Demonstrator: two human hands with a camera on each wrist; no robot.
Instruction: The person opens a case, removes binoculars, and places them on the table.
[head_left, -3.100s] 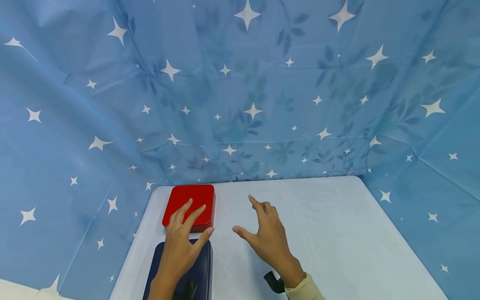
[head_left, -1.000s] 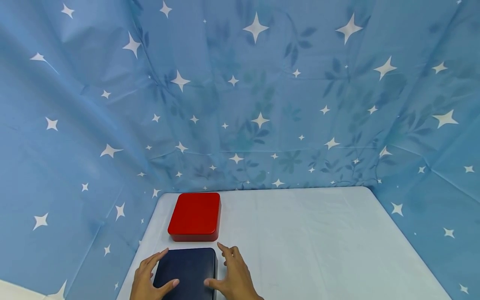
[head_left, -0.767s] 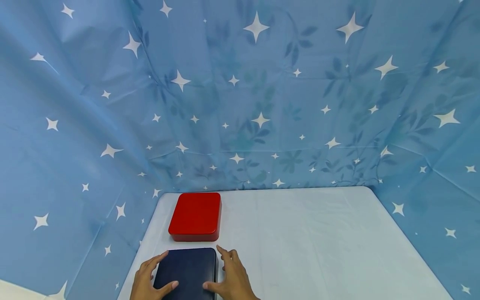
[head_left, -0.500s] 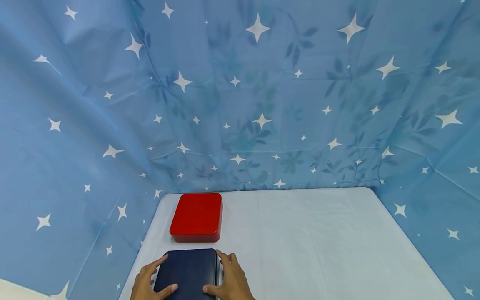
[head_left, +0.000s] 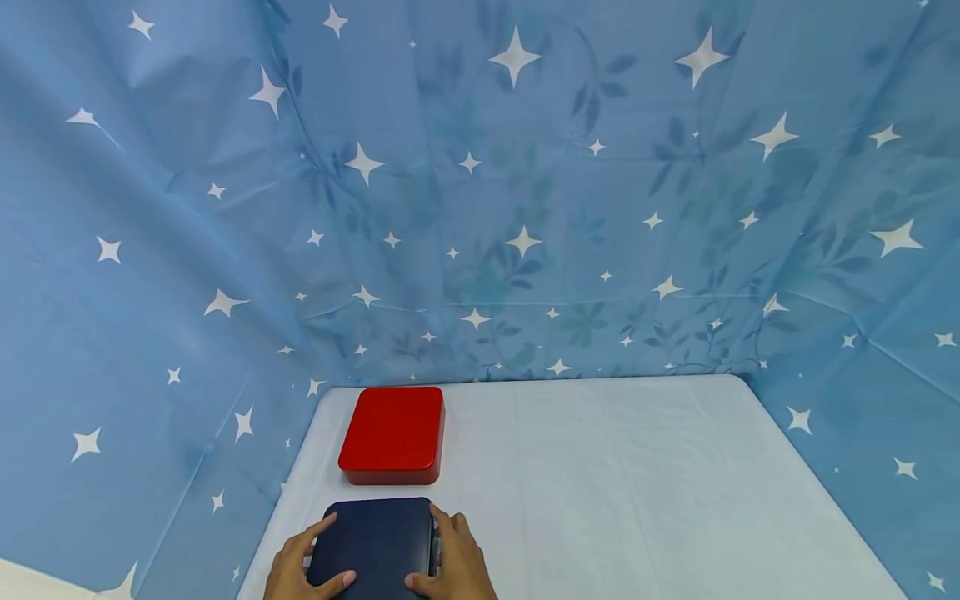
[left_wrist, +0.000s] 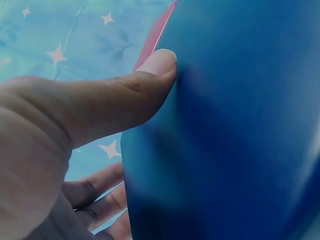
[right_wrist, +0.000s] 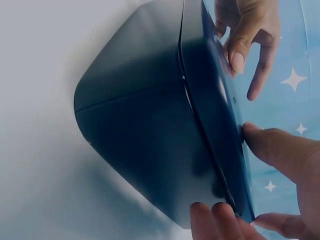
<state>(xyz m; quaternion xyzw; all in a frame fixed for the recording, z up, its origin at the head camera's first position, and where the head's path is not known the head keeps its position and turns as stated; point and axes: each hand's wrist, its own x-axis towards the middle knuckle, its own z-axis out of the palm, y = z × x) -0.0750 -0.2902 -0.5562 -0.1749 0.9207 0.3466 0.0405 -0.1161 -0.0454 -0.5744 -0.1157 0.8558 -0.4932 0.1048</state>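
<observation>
Both hands grip the dark blue box (head_left: 375, 546) at the bottom of the head view, left of the middle: the left hand (head_left: 295, 571) holds its left edge and the right hand (head_left: 456, 562) its right edge, each with the thumb on the top face and the fingers along the side. The lower part of the box is cut off by the frame. Just above it in the same view lies a red box (head_left: 393, 429), a narrow strip of white tabletop (head_left: 615, 492) between the two. The tabletop spreads over the lower middle and right, and a blue curtain (head_left: 480, 196) with white stars and leaf shapes fills the upper part and both sides. In the right wrist view, a thin seam runs down the middle of the frame between the box's lid (right_wrist: 220, 115) and body (right_wrist: 135, 130); the right fingers lie at that seam, bottom centre. In the left wrist view, the left thumb reaches across the centre onto the box's surface.
</observation>
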